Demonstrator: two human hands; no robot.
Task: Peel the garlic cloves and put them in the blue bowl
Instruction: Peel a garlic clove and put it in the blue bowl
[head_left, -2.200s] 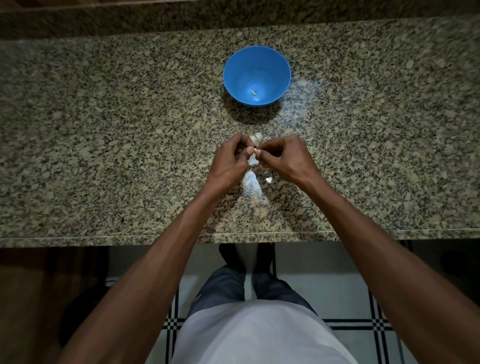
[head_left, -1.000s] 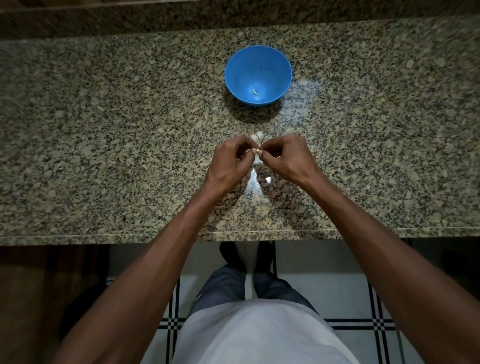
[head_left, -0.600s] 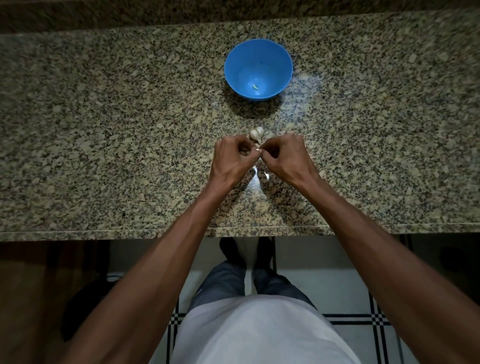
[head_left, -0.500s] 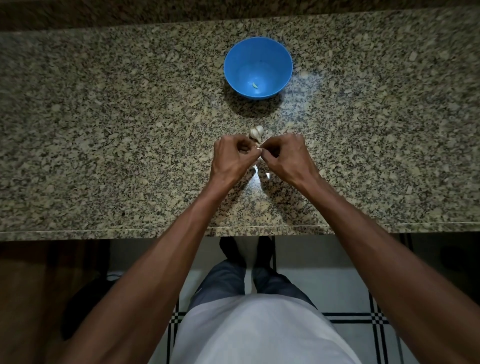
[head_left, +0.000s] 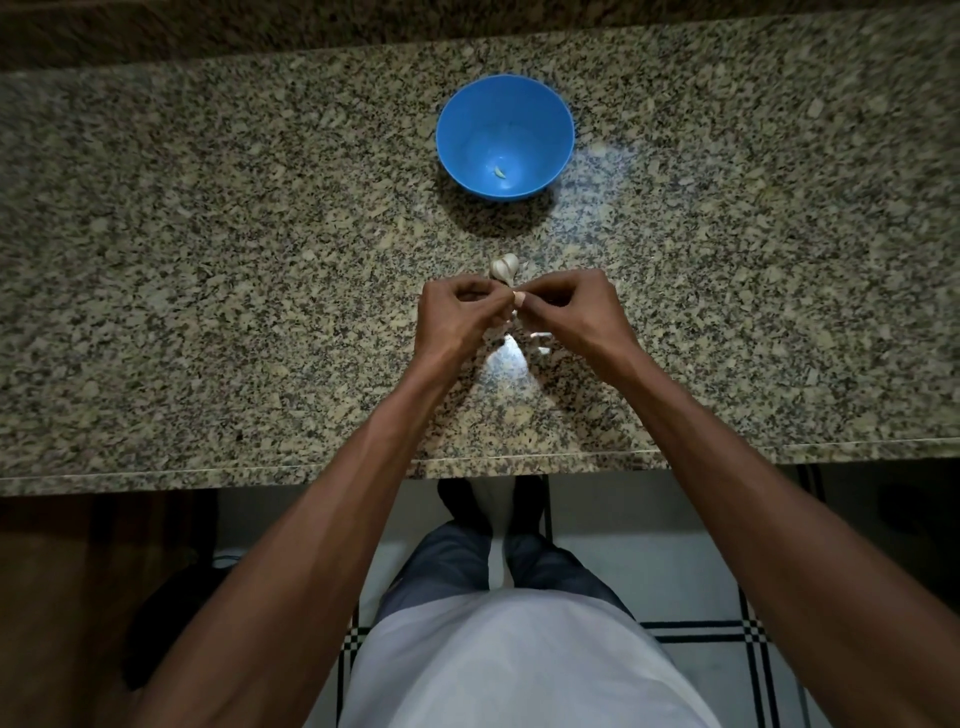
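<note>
**One clove in the bowl, another being peeled**

Little is changing since the earlier frames: both hands are staying together over the same patch of counter, still working at one clove. On the speckled granite counter (head_left: 208, 291) the round blue plastic bowl (head_left: 457, 130) is sitting well beyond the hands, holding a single pale peeled clove (head_left: 500, 172). The left hand (head_left: 457, 317) and right hand (head_left: 571, 312) are meeting at the fingertips, pinching a small garlic clove (head_left: 514, 306). The remaining white garlic bulb (head_left: 504, 268) is lying just behind the hands, so most peeling probably remains. Papery skin scraps (head_left: 540, 343) are lying beneath.
</note>
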